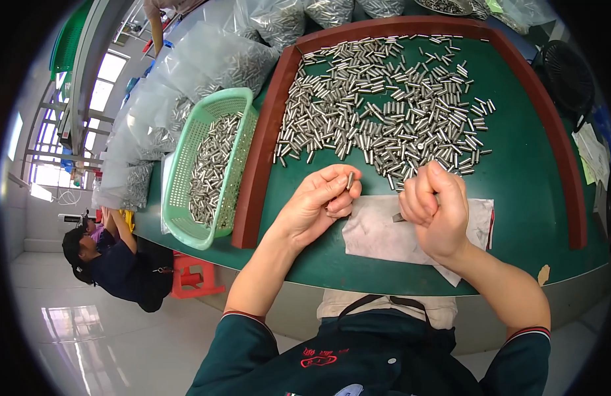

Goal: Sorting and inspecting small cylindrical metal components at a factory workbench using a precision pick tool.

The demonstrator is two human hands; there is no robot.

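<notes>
Small shiny metal pin (350,180) stood pinched in the left hand (318,201) fingertips, just beside the right hand (436,210), which was curled shut on a dark tool (399,217). Holding that pin steady looked wise.

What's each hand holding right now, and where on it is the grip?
The left hand pinches a small metal pin at its lower end between thumb and fingertips. The right hand is fisted around a small tool; only its tip shows.
</notes>
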